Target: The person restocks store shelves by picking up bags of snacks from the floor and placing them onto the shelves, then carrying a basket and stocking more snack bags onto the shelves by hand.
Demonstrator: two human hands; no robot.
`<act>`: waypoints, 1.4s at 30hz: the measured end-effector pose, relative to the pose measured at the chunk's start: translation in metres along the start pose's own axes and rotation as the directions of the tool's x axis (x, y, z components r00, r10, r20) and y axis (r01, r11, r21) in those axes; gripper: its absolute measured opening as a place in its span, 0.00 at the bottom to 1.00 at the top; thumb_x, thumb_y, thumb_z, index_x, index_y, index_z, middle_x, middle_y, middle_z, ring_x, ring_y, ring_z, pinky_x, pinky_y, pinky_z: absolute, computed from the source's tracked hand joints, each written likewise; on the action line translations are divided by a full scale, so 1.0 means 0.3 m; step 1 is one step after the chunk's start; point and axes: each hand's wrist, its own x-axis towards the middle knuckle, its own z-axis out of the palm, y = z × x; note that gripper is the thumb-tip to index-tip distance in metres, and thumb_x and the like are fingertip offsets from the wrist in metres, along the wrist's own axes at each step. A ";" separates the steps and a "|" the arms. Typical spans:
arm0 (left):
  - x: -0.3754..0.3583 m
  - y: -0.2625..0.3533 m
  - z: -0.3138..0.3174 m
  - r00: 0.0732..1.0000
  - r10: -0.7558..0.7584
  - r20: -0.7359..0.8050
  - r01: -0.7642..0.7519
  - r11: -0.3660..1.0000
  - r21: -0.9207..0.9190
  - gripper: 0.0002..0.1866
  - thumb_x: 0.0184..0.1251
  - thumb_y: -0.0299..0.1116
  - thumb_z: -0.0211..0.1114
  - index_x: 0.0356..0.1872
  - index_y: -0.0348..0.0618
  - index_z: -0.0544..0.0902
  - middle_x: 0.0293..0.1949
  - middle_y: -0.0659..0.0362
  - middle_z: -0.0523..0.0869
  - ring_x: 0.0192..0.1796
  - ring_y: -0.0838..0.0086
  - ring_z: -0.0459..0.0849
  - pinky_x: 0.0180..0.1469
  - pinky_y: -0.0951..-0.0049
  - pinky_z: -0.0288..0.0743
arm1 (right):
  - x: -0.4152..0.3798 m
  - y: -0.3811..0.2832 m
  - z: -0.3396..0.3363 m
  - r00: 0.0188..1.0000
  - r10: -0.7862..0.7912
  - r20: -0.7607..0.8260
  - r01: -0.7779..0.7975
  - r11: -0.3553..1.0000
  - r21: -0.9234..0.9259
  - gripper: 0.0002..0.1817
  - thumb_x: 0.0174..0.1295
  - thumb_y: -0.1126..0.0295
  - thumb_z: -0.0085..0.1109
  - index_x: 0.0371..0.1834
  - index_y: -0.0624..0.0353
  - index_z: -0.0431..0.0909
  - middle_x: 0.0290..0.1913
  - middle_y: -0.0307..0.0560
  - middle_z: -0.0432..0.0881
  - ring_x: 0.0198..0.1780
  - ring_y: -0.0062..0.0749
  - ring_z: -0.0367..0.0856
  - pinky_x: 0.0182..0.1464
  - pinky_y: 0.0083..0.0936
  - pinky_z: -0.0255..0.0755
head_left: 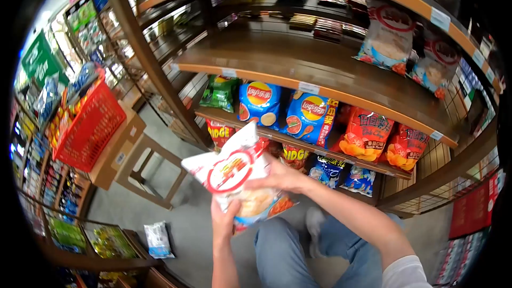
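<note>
Bright overhead store light; fisheye warp, black corners, slight blur.

My left hand (224,223) palm hidden behind chip bag (240,178); bag print blurred; shelf price tags (309,88) too small to read.

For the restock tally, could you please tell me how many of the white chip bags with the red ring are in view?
3: one white bag held between the left hand and right hand, and two bags standing on the wide wooden shelf upper right. More may be hidden.
</note>
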 end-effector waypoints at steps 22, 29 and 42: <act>-0.106 0.452 0.508 0.740 0.361 0.567 -0.645 0.619 0.448 0.33 0.45 0.24 0.79 0.56 0.36 0.76 0.47 0.56 0.86 0.49 0.70 0.83 0.53 0.72 0.76 | -0.530 -0.600 -0.198 0.948 -0.316 -0.041 0.224 0.753 -0.619 0.45 0.37 0.73 0.82 0.63 0.63 0.66 0.58 0.48 0.77 0.58 0.30 0.75 0.60 0.30 0.71; 0.058 0.529 0.669 0.536 0.514 0.670 -0.840 0.248 0.482 0.24 0.54 0.26 0.70 0.53 0.38 0.77 0.50 0.51 0.82 0.56 0.59 0.79 0.58 0.63 0.70 | -0.548 -0.712 -0.361 0.655 -0.724 0.217 0.514 0.216 -0.830 0.41 0.47 0.71 0.72 0.67 0.58 0.63 0.65 0.55 0.69 0.67 0.50 0.68 0.68 0.39 0.62; 0.168 0.373 0.880 0.653 0.413 0.635 -0.757 0.373 0.536 0.21 0.52 0.20 0.68 0.51 0.32 0.78 0.48 0.51 0.84 0.49 0.67 0.82 0.53 0.70 0.73 | -0.592 -0.625 -0.529 0.562 -0.810 -0.167 0.230 0.347 -0.909 0.38 0.55 0.82 0.58 0.72 0.50 0.61 0.65 0.51 0.59 0.69 0.47 0.58 0.70 0.34 0.58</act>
